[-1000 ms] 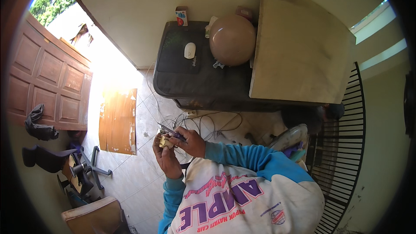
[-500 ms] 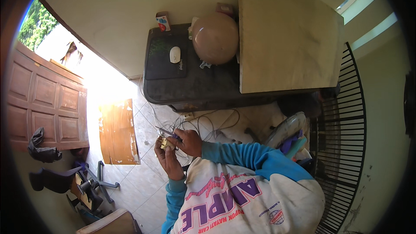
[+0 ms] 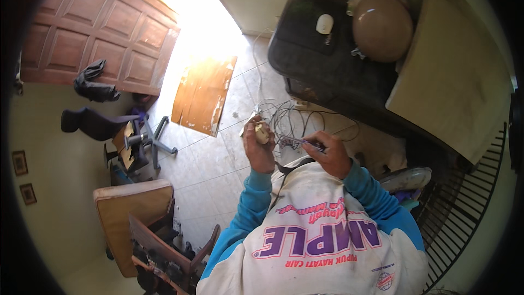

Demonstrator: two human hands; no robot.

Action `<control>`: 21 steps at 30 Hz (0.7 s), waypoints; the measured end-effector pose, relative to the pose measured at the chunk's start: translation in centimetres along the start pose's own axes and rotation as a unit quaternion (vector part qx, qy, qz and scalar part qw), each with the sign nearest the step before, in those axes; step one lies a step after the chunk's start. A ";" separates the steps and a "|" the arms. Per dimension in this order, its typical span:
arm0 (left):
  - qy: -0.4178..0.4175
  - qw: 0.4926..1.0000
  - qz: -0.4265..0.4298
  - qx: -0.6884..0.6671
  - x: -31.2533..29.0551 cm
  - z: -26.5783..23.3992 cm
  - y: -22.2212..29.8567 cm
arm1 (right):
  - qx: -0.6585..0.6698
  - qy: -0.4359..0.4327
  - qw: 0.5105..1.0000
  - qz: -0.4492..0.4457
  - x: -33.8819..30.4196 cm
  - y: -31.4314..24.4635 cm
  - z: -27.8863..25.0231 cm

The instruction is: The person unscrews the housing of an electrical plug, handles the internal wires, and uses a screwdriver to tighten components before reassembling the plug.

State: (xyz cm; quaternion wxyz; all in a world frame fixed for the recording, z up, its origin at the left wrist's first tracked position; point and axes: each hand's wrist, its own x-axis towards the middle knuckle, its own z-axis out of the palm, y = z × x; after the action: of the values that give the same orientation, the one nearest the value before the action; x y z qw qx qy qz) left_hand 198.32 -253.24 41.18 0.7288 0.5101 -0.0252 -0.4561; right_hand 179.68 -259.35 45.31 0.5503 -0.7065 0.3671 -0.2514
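Note:
Between the fingers of my left hand [image 3: 258, 147] is a small, rounded cream-coloured piece [image 3: 263, 133], too small to name surely. My right hand [image 3: 331, 154] is closed round the dark purplish handle of a thin-shafted screwdriver [image 3: 295, 139]. The shaft points left, toward the cream piece, with a gap between them. Both hands are over the floor in front of my body. A tangle of dark cables [image 3: 292, 114] lies just beyond them.
A black table [image 3: 305, 76] at the upper right bears a white mouse [image 3: 325, 23], a brown rounded object [image 3: 383, 27] and a large board [image 3: 442, 82]. Leftward are a worn wooden panel [image 3: 202, 95], a chair's wheeled base [image 3: 155, 141] and a panelled door [image 3: 103, 27].
My view has swung left, so the table now sits farther right. My right hand has drawn away from the left one, taking the screwdriver off the cream piece.

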 end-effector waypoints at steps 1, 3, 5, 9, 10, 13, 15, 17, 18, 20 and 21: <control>0.004 1.000 0.008 0.010 -0.5 -0.2 0.8 | -0.012 0.003 1.000 -0.028 -0.4 -0.3 0.3; -0.004 1.000 -0.002 0.012 -0.7 -0.3 0.8 | -0.035 0.002 0.999 -0.040 -0.7 -0.3 0.4; 0.009 1.000 0.001 0.014 -0.9 -0.7 1.1 | -0.053 0.000 0.997 -0.052 -0.5 -0.7 0.7; 0.032 0.999 0.015 0.023 -1.4 -0.6 0.9 | -0.069 -0.005 0.994 -0.080 0.2 -1.0 1.1; 0.039 0.999 0.019 0.028 -1.6 -0.7 0.8 | -0.070 -0.006 0.994 -0.089 0.3 -0.9 1.2; 0.029 0.997 0.048 0.051 -1.7 -0.6 0.8 | -0.082 -0.015 0.992 -0.091 0.5 -0.8 1.5; 0.027 0.996 0.058 0.058 -1.7 -0.9 0.8 | -0.088 -0.019 0.991 -0.102 0.7 -0.8 1.4; 0.029 0.995 0.066 0.067 -1.7 -0.9 0.8 | -0.092 -0.020 0.990 -0.108 0.8 -0.9 1.4; 0.034 0.995 0.069 0.071 -1.7 -0.9 0.8 | -0.093 -0.020 0.990 -0.108 0.8 -1.0 1.4; 0.035 0.994 0.074 0.077 -1.7 -0.9 0.8 | -0.098 -0.021 0.989 -0.109 0.9 -1.0 1.4; 0.032 0.993 0.077 0.078 -1.7 -0.9 0.8 | -0.102 -0.023 0.988 -0.110 0.9 -1.0 1.3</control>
State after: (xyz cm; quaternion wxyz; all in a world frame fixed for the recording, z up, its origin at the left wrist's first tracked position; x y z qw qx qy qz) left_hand 198.30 -251.38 42.07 0.7203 0.5761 -0.0764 -0.3788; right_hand 181.47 -259.17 45.85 0.4525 -0.8008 0.2984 -0.2548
